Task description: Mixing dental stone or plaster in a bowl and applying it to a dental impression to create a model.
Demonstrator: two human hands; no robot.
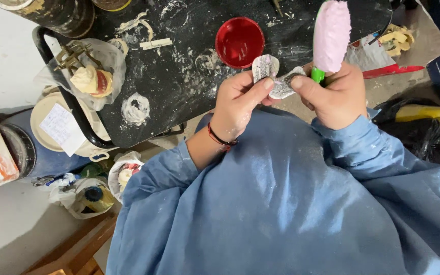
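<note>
A person in a blue gown works over a black, plaster-spattered desk [179, 97]. The left hand [238, 104] pinches a small grey-white cast [266, 66] between thumb and fingers, its grip closed on the lower edge. The right hand [334, 99] is closed around a green-handled tool [318, 75] whose far end is thickly coated in pink paste [331, 33], while its thumb presses on a second pale piece [284, 87] between the two hands. Both pieces are held in the air just above the near edge of the desk, near a red bowl [239, 42].

The cast looks light, stiff and brittle, likely to chip if squeezed at its thin rims; the thicker base seems the safer hold. The paste appears soft and sticky, so the tool is best taken by its bare green handle. A bagged mould [90, 79] sits at the left of the desk.
</note>
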